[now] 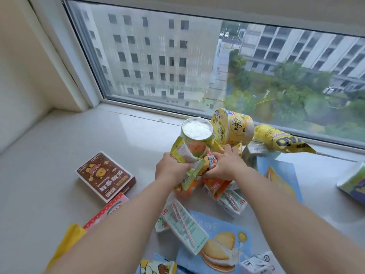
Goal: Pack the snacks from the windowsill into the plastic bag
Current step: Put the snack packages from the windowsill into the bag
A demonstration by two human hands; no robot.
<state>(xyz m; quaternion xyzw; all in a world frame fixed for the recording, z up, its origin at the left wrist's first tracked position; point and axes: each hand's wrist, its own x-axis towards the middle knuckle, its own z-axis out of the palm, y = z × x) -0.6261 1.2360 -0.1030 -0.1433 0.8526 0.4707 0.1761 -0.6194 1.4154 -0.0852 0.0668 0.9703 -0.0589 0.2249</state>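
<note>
Early stage: no plastic bag in view, nearly all snacks still on the windowsill (59,147). Left hand (169,171) grip curled round a green packet (185,157), long axis running near-left to far-right. Right hand (223,165) fingers curled on an orange packet (214,184), long axis roughly near-far; how firm the hold is, cannot tell. Both at mid-sill, just near the green cup (196,135), upright, and the yellow cup (231,127), tipped with lid facing left. Left to pack: brown box (104,175) at left, drink cartons (183,224) near, blue biscuit pack (217,244), yellow bag (280,139) far right.
</note>
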